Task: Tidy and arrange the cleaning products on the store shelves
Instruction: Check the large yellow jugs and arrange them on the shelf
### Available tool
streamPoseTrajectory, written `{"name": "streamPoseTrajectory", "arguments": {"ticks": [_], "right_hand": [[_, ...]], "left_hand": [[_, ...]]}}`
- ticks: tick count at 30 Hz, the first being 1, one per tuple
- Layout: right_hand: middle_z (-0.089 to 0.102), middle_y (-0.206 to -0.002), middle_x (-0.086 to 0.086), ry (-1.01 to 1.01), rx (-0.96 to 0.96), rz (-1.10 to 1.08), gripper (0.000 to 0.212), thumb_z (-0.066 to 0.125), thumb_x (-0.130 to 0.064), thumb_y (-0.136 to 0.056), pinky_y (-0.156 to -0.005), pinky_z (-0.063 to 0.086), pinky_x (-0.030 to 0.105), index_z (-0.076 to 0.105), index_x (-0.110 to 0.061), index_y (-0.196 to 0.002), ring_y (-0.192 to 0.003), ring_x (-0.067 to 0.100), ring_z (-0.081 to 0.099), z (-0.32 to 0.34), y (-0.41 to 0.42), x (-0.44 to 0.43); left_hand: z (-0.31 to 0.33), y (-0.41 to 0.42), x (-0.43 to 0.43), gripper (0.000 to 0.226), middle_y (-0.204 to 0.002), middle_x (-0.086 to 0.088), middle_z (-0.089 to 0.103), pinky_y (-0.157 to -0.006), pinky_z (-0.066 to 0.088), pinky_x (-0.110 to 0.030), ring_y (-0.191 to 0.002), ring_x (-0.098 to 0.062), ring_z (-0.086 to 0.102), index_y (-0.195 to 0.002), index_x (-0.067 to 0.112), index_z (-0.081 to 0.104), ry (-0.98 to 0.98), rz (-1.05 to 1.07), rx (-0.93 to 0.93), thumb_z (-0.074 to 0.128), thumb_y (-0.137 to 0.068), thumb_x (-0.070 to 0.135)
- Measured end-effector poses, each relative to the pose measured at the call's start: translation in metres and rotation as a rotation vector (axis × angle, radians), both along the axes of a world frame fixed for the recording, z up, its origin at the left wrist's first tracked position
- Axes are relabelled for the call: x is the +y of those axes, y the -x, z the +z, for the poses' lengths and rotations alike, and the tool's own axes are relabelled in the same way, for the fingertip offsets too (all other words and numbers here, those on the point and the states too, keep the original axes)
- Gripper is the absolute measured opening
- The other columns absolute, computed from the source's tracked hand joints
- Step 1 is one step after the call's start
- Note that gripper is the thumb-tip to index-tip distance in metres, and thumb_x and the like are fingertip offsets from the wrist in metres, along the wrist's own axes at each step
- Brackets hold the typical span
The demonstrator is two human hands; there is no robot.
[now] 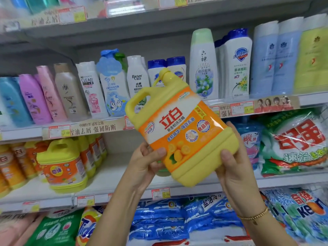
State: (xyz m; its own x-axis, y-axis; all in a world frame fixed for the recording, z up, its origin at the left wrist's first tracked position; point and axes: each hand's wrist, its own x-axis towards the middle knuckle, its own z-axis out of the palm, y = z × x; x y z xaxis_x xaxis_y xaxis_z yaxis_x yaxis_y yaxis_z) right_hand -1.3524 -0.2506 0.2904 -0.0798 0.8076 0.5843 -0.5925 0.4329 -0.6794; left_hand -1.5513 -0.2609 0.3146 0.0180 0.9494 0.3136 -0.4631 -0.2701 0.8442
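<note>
holding a big yellow dish soap jug [181,128] up in front of the shelves with both hands, label facing the camera, orange and white with red characters on it. it's tilted, cap end leaning up and to the left, base down to the right, and it's not touching any shelf, just in the air in front of the middle shelf [124,176].

left hand [143,164] is under the lower left edge of the jug, thumb pressed flat on the label near the printed oranges, the other fingers tucked behind the jug so can't see how they sit. right hand [234,167] grips the bottom right corner, thumb on the front face, fingers wrapped around the side and back. there's a thin gold bracelet [255,216] on that wrist.

behind it, the upper shelf has a row of shampoo bottles [85,93] standing upright, plus taller white body wash bottles [237,64] to the right. on the middle shelf off to the left there's a shorter yellow jug [62,166] with an orange label and a line of similar orange bottles beside it. the spot straight behind the held jug looks like bare shelf. to the right are washing powder bags [294,142], and the bottom shelf is stacked with blue detergent bags [177,219].
</note>
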Motion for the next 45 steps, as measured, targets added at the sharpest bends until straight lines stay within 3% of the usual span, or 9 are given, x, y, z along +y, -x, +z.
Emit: {"name": "streamPoseTrajectory", "arguments": {"ticks": [4,8,15,19,23,27,30,36,45], "right_hand": [[0.018,-0.156,-0.013,-0.252,-0.317,-0.486,0.054,0.061,-0.047,-0.085,-0.099,0.041,0.013,0.043,-0.044,-0.136,-0.134,-0.009,0.031,-0.001,0.004,-0.005],[-0.014,-0.159,-0.011,-0.438,-0.577,-0.654,0.087,0.076,-0.052,-0.069,-0.109,0.023,0.009,0.030,-0.048,-0.142,-0.145,0.002,0.007,-0.007,0.018,-0.016],[0.002,-0.156,0.019,-0.512,-0.526,-0.927,0.095,0.085,-0.023,-0.060,-0.102,0.024,-0.001,0.033,-0.028,-0.139,-0.143,-0.005,0.007,0.000,0.024,-0.020],[0.016,-0.158,-0.003,-0.392,-0.486,-0.669,0.103,0.088,-0.033,-0.056,-0.099,0.036,0.007,0.030,-0.043,-0.141,-0.140,-0.003,0.020,0.008,0.009,-0.016],[0.049,-0.137,-0.008,-0.263,-0.402,-0.148,0.100,0.084,-0.029,-0.054,-0.090,0.052,0.027,0.034,-0.035,-0.141,-0.123,0.012,0.052,0.009,0.001,-0.016],[0.062,-0.125,0.005,-0.006,-0.308,0.404,0.100,0.091,-0.035,-0.049,-0.086,0.052,0.028,0.042,-0.020,-0.135,-0.114,0.024,0.061,0.005,0.007,-0.015],[0.054,-0.135,0.017,0.147,-0.285,0.680,0.105,0.090,-0.038,-0.054,-0.099,0.048,0.046,0.037,-0.011,-0.141,-0.124,0.034,0.053,0.007,0.005,-0.013],[0.067,-0.116,0.016,0.364,-0.196,0.724,0.067,0.072,-0.048,-0.063,-0.079,0.058,0.043,0.058,-0.016,-0.120,-0.100,0.038,0.066,0.020,0.002,-0.022],[0.071,-0.078,0.008,0.442,-0.035,0.695,0.039,0.050,-0.042,-0.091,-0.060,0.059,0.031,0.059,-0.009,-0.109,-0.070,0.027,0.071,0.027,0.010,-0.031]], "left_hand": [[0.002,-0.015,-0.006,0.108,-0.104,-0.006,0.073,-0.065,0.059,-0.038,-0.093,-0.023,0.071,-0.119,0.011,0.054,-0.042,0.174,-0.002,0.098,-0.023,0.033],[0.004,-0.028,-0.017,0.093,-0.113,-0.006,0.070,-0.065,0.059,-0.033,-0.101,-0.023,0.069,-0.124,0.018,0.054,-0.127,0.245,-0.007,0.091,-0.039,0.024],[0.003,-0.042,-0.028,0.104,-0.123,-0.002,0.067,-0.083,0.056,-0.034,-0.113,-0.023,0.064,-0.131,0.020,0.049,-0.218,0.228,0.233,0.093,-0.041,0.047],[0.019,-0.027,-0.027,0.098,-0.117,-0.001,0.069,-0.088,0.053,-0.034,-0.110,-0.019,0.065,-0.128,0.012,0.050,-0.276,0.098,0.228,0.072,-0.056,0.074],[0.037,-0.013,-0.019,0.048,-0.095,0.005,0.073,-0.104,0.044,-0.042,-0.094,-0.008,0.067,-0.128,-0.002,0.050,-0.225,0.068,0.323,0.039,-0.100,0.035],[0.065,0.011,-0.020,0.073,-0.099,0.001,0.074,-0.081,0.053,-0.025,-0.092,-0.012,0.069,-0.107,0.008,0.066,-0.225,0.072,0.526,0.085,-0.056,0.055],[0.077,0.025,-0.028,0.058,-0.088,0.001,0.076,-0.070,0.057,-0.024,-0.083,-0.011,0.072,-0.085,0.019,0.079,-0.186,-0.005,0.558,0.093,-0.037,0.050],[0.082,0.025,-0.041,0.069,-0.090,-0.005,0.076,-0.059,0.058,-0.034,-0.081,-0.018,0.074,-0.075,0.021,0.080,0.117,0.150,0.337,0.096,-0.012,0.046],[0.104,0.025,-0.064,0.027,-0.096,-0.008,0.075,-0.061,0.060,-0.038,-0.084,-0.020,0.073,-0.077,0.011,0.079,0.391,0.261,0.278,0.077,-0.061,0.032]]}}
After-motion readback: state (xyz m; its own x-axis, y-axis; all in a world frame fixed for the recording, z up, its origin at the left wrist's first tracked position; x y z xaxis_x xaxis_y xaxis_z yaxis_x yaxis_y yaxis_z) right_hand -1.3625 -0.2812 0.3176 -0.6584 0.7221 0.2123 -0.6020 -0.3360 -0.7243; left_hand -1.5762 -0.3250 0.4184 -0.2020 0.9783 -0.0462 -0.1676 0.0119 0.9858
